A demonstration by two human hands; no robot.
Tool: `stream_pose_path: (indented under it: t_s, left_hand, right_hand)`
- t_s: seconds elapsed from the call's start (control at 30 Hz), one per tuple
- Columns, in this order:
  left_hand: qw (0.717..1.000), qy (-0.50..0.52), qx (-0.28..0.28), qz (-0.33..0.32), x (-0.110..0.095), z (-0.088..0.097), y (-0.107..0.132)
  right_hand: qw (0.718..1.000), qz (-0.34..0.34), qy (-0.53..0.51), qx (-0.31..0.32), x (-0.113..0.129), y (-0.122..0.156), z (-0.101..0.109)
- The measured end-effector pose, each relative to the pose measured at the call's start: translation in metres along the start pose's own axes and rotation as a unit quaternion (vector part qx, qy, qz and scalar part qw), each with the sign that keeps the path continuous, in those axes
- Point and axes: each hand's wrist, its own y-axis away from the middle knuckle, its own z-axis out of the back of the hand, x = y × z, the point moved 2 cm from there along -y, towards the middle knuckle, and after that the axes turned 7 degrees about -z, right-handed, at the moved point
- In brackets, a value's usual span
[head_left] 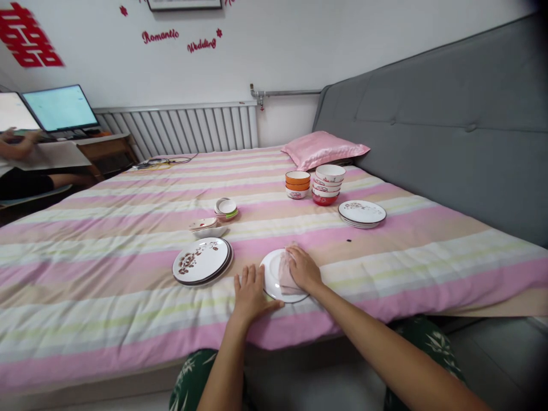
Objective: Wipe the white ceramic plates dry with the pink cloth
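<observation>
A plain white plate (270,273) lies on the striped bed cover near the front edge. My right hand (303,268) presses a pink cloth (285,276) onto the plate, fingers closed over it. My left hand (250,292) lies flat on the cover at the plate's left rim, fingers spread, thumb against the rim.
A stack of patterned plates (202,261) sits left of my hands. Small dishes (209,227) and small bowls (226,209) lie behind it. Stacked bowls (328,184), orange bowls (297,184) and more plates (362,213) stand far right by a pink pillow (323,148). A person sits at a desk (25,165), far left.
</observation>
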Motion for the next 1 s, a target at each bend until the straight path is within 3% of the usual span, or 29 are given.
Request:
stream_pose_path:
  t_s: [0.63, 1.0]
  left_hand:
    - [1.000, -0.002, 0.001, -0.002, 0.001, -0.001, 0.001]
    - [1.000, -0.002, -0.005, -0.006, 0.002, -0.002, 0.001]
  right_hand:
    - [0.992, -0.100, 0.052, -0.057, 0.006, 0.035, 0.011]
    - [0.991, -0.013, 0.059, -0.117, 0.000, 0.063, 0.012]
